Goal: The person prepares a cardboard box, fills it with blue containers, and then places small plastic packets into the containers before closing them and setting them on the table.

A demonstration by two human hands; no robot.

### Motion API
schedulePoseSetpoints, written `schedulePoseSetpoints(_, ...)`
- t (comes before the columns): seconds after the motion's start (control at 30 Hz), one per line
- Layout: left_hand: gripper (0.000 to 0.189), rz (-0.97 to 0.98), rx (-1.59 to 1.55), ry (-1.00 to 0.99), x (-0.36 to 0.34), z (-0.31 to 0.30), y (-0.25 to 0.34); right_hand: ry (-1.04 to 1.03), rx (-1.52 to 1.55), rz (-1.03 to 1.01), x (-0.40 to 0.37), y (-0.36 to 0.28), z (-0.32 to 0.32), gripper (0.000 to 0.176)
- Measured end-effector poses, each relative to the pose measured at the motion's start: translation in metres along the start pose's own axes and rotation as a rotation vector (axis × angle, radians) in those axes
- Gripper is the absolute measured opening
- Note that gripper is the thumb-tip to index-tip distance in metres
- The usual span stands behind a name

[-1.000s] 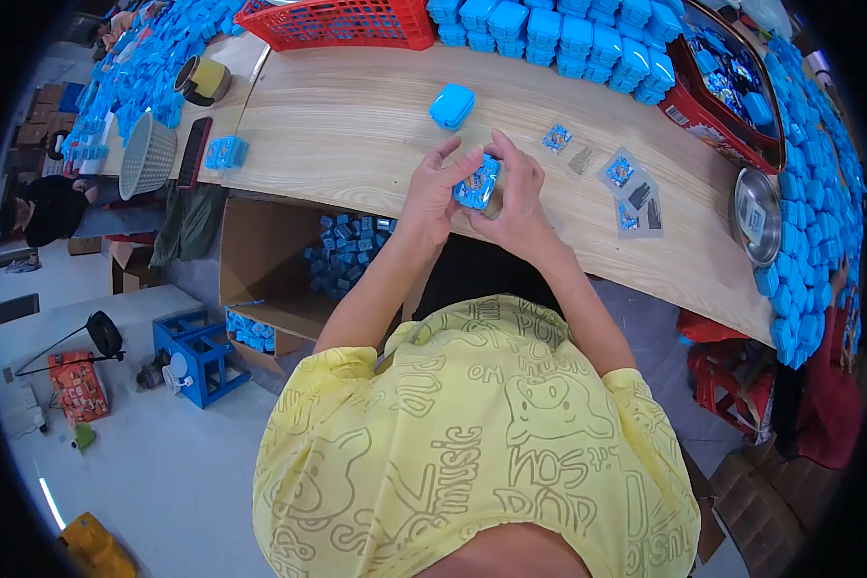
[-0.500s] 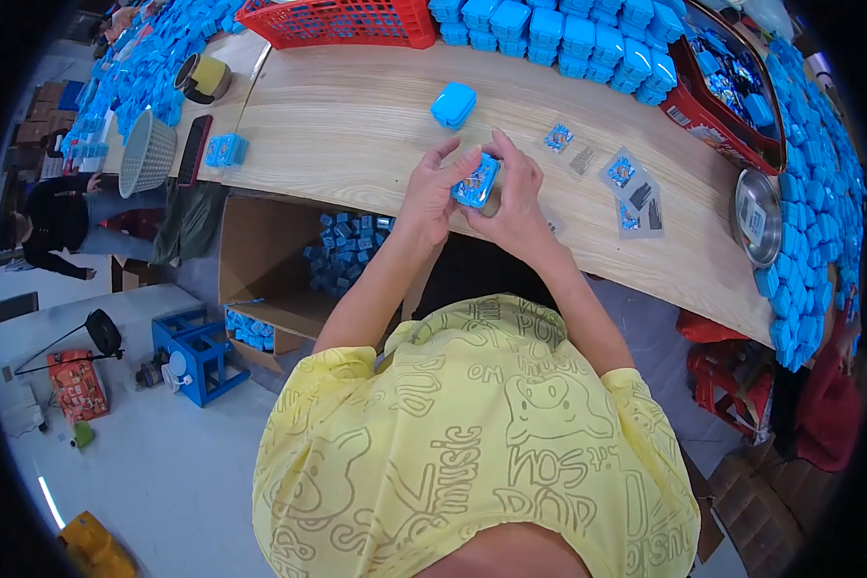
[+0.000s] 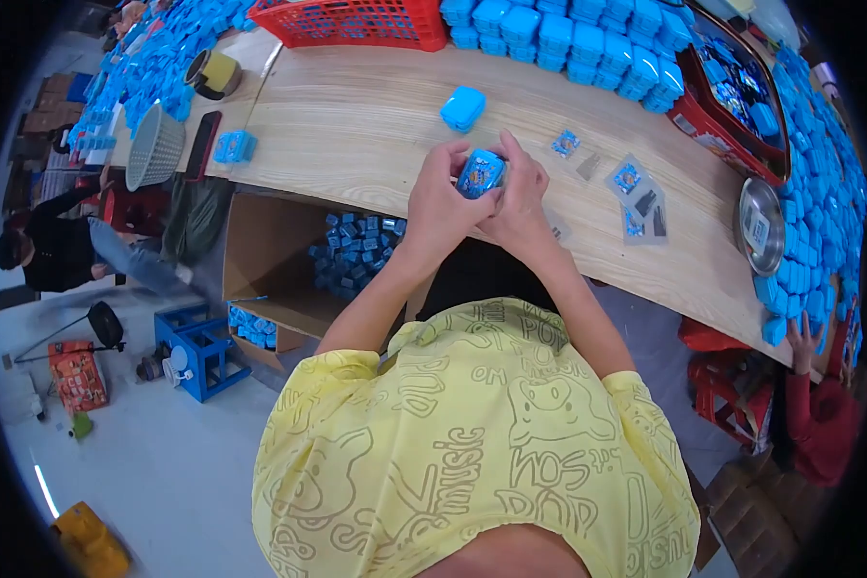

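Over the front edge of the wooden table (image 3: 356,125), a small blue box (image 3: 481,173) with a printed picture on its face is held between both hands. My left hand (image 3: 443,202) wraps round its left side, and my right hand (image 3: 522,193) grips it from the right. Just beyond the hands lies another blue box (image 3: 463,108), touching neither of them. Right of my right hand are sheets of printed stickers (image 3: 636,197) and a smaller sticker (image 3: 565,144).
Stacked blue boxes (image 3: 588,43) and a red basket (image 3: 356,24) line the back. A red tin (image 3: 703,125) and metal bowl (image 3: 761,226) stand right. Below the table is a cardboard box (image 3: 260,250). People are at far left (image 3: 58,241) and far right (image 3: 824,429).
The held box has turned slightly, and my left thumb has moved from its face to its lower edge. The person at left has shifted; a hand of the person at right now reaches the boxes.
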State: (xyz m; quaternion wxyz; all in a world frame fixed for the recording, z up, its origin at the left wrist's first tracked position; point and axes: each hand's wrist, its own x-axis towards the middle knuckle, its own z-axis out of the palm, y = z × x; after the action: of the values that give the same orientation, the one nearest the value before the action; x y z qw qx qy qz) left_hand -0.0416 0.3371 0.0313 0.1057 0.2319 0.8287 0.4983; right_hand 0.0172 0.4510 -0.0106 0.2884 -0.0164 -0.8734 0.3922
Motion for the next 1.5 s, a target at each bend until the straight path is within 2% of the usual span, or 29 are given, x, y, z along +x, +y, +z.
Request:
schedulePoseSetpoints(0.17, 0.058, -0.048, 0.046, 0.133, 0.014, -0.051, -0.020, -0.126, -0.086, -0.018, 0.004, -0.012, -0.019, 0.097)
schedulePoseSetpoints(0.3, 0.043, -0.075, 0.525, 0.401, 0.036, -0.128, -0.075, -0.157, -0.132, 0.074, -0.003, 0.002, -0.033, 0.086)
schedulePoseSetpoints(0.4, 0.036, -0.132, 0.620, 0.445, 0.049, -0.173, -0.108, -0.128, -0.179, 0.143, -0.010, 0.011, -0.040, 0.070)
schedulePoseSetpoints(0.47, 0.031, -0.176, 0.808, 0.520, 0.054, -0.194, -0.127, -0.126, -0.188, 0.148, -0.015, 0.014, -0.046, 0.065)
schedulePoseSetpoints(0.5, 0.031, -0.173, 0.807, 0.520, 0.057, -0.207, -0.142, -0.127, -0.196, 0.157, -0.017, 0.015, -0.049, 0.060)
schedulePoseSetpoints(0.53, 0.030, -0.051, 0.916, 0.565, 0.060, -0.219, -0.159, -0.128, -0.206, 0.168, -0.020, 0.017, -0.052, 0.056)
schedulePoseSetpoints(0.6, 0.027, 0.197, 1.127, 0.648, 0.062, -0.228, -0.172, -0.129, -0.225, 0.199, -0.024, 0.018, -0.059, 0.053)
schedulePoseSetpoints(0.73, 0.025, 0.045, 1.250, 0.700, 0.064, -0.228, -0.162, -0.153, -0.281, 0.275, -0.027, 0.016, -0.069, 0.047)
schedulePoseSetpoints(0.83, 0.028, 0.045, 1.290, 0.725, 0.063, -0.233, -0.160, -0.188, -0.341, 0.320, -0.033, 0.016, -0.079, 0.043)
schedulePoseSetpoints(0.9, 0.029, 0.061, 1.287, 0.708, 0.065, -0.215, -0.159, -0.222, -0.325, 0.331, -0.033, 0.014, -0.079, 0.040)
schedulePoseSetpoints(1.0, 0.033, 0.285, 1.169, 0.715, 0.057, -0.186, -0.133, -0.258, -0.312, 0.362, -0.036, 0.019, -0.081, 0.038)
schedulePoseSetpoints(1.03, 0.033, 0.290, 1.154, 0.700, 0.052, -0.172, -0.127, -0.281, -0.281, 0.355, -0.036, 0.021, -0.079, 0.037)
schedulePoseSetpoints(1.1, 0.037, 0.417, 0.804, 0.526, 0.042, -0.131, -0.110, -0.302, -0.250, 0.350, -0.037, 0.020, -0.078, 0.036)
schedulePoseSetpoints(1.2, 0.037, 0.453, 0.598, 0.262, 0.021, -0.070, -0.081, -0.199, -0.252, 0.316, -0.035, 0.015, -0.076, 0.035)
schedulePoseSetpoints(1.3, 0.037, 0.509, 0.341, 0.011, 0.006, -0.019, -0.053, -0.272, -0.249, 0.306, -0.034, 0.015, -0.078, 0.037)
schedulePoseSetpoints(1.33, 0.037, 0.511, 0.339, 0.008, 0.003, -0.005, -0.044, -0.308, -0.247, 0.303, -0.035, 0.015, -0.078, 0.038)
schedulePoseSetpoints(1.4, 0.037, 0.534, 0.293, -0.121, -0.001, 0.019, -0.029, -0.295, -0.244, 0.321, -0.037, 0.016, -0.078, 0.039)
schedulePoseSetpoints(1.5, 0.035, 0.492, 0.335, -0.158, -0.006, 0.039, -0.011, -0.270, -0.231, 0.355, -0.040, 0.017, -0.076, 0.039)
